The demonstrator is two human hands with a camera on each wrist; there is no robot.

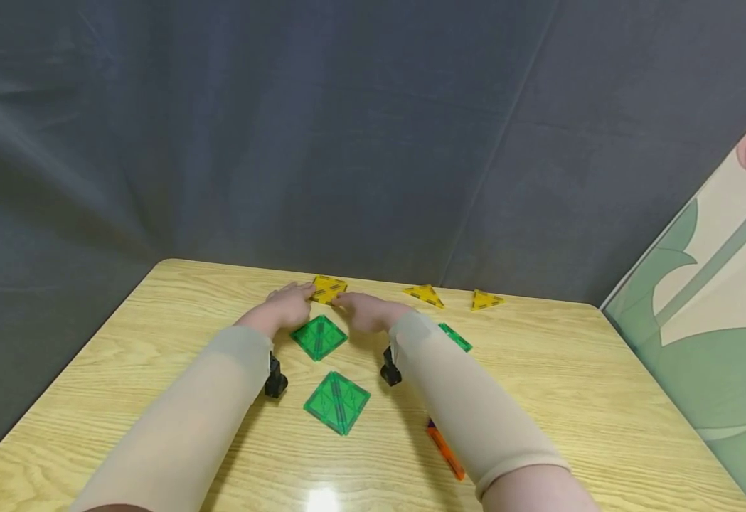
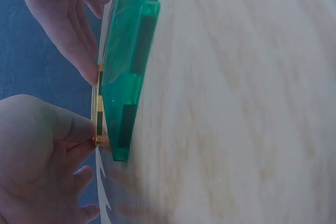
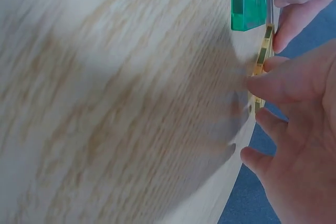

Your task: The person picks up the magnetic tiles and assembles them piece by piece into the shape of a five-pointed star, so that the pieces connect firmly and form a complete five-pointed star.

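Far across the table (image 1: 552, 398), left hand (image 1: 288, 306) and right hand (image 1: 366, 311) in fingertip pinches on yellow tiles (image 1: 330, 287)

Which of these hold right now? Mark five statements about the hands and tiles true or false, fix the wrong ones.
1. The left hand and right hand both touch the yellow square. True.
2. The nearer green square lies apart from the farther green square. True.
3. Two separate yellow triangles lie on the table. True.
4. Those yellow triangles lie left of the left hand. False: both lie to the right of the right hand.
5. The orange piece lies farther from the person than the yellow square. False: it lies nearer.
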